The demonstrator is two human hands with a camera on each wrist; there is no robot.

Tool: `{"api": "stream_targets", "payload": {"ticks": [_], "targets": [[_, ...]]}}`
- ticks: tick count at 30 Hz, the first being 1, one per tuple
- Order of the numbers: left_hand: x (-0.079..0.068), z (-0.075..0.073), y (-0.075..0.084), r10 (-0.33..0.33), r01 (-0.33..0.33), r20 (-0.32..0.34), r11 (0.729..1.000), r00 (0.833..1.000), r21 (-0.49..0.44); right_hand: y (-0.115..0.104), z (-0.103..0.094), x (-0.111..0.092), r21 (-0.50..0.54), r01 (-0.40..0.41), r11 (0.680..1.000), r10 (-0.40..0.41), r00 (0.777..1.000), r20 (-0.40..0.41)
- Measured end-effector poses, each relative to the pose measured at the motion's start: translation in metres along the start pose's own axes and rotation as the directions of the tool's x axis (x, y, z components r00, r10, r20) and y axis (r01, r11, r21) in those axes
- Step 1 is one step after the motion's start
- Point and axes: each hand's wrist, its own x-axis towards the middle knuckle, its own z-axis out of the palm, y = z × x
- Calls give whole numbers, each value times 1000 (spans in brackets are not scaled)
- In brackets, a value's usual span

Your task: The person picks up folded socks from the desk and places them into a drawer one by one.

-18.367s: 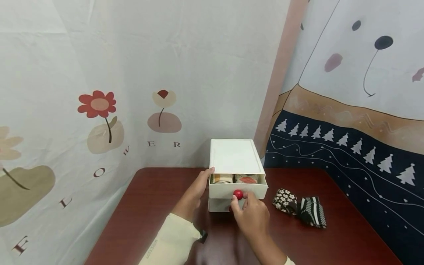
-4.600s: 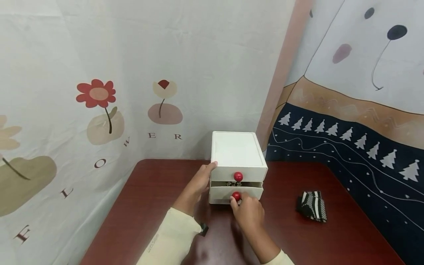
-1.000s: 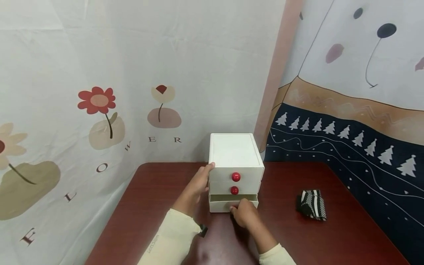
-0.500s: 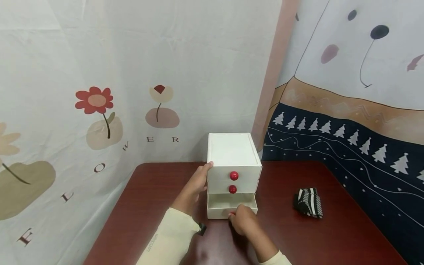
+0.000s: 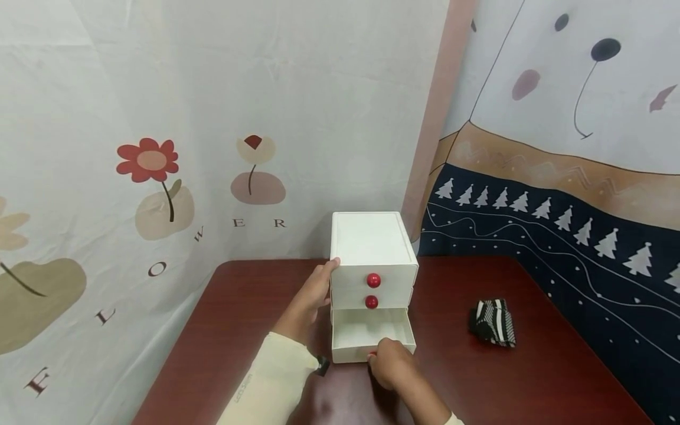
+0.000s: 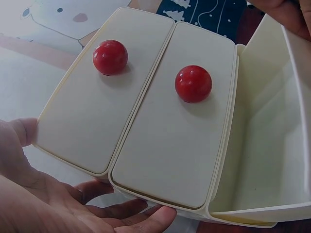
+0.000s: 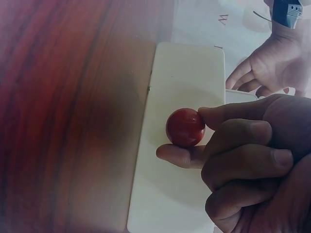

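A small white cabinet [image 5: 373, 239] with three drawers stands on the table. Its upper two drawers are pushed in, each with a round red knob [image 6: 110, 57] on its front. The bottom drawer [image 5: 347, 331] is pulled well out, and its visible inside is bare. My right hand [image 5: 394, 365] pinches that drawer's red knob [image 7: 185, 127] between thumb and forefinger, the other fingers curled in. My left hand [image 5: 313, 292] rests against the cabinet's left side, thumb at the top front edge and fingers extended along the side wall.
A folded black-and-white patterned cloth item [image 5: 493, 322] lies on the dark red table [image 5: 255, 295] to the right of the cabinet. Printed curtains [image 5: 329, 118] hang behind and beside the table.
The bottom drawer has slid farther out toward me, drawn by my right hand on its knob. Earlier, the top and then the middle drawer were out; the black-and-white floral item left the table.
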Motion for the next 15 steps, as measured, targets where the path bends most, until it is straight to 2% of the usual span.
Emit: {"api": "stream_targets", "payload": {"ticks": [3,7,11,15], "targets": [[0,0,0,-7,7,-2,1000,1000,2,-11,-15,-14,15,2,1000,-2,1000,-7],[1,0,-1,-3,3,2,1000,1000,6,-15,-24,-22,3,-19,1000,19,1000,-10],[1,0,-1,-2,2,9,1000,1000,6,-10,-31,-26,13,-40,999,41,999,-7],[1,-1,-1,-8,8,-2,1000,1000,3,-1,-44,-29,31,-29,999,30,999,-44]]}}
